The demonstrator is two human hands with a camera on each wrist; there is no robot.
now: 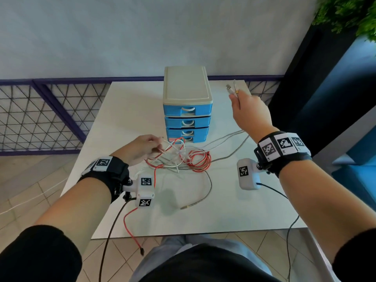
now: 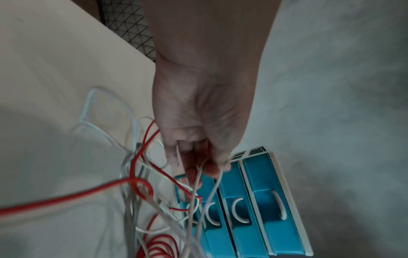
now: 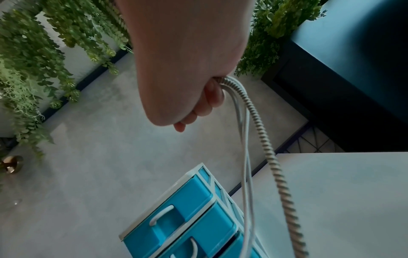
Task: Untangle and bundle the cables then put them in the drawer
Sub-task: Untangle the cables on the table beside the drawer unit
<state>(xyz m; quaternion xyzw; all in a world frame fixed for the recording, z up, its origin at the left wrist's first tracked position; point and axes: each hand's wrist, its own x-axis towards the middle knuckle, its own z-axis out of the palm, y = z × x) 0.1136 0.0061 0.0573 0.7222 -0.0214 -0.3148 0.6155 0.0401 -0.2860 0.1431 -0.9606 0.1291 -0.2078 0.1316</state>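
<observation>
Red/white cables point(image 1: 179, 157) tangled, left hand point(image 1: 140, 148) pinching strands, right hand point(image 1: 251, 112) gripping ends

place: indoor lounge or office corner | cues: white table point(image 1: 203, 210), hanging greenery point(image 3: 44, 43), tiled floor point(image 1: 30, 190), mesh railing point(image 1: 40, 115)

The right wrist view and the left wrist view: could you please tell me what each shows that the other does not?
Only the right wrist view shows the right hand gripping a braided cable and a white cable, with hanging plants behind. Only the left wrist view shows the left hand pinching pale strands above the tangle, where a red cable loops. Both show the blue drawer unit on the white table.
</observation>
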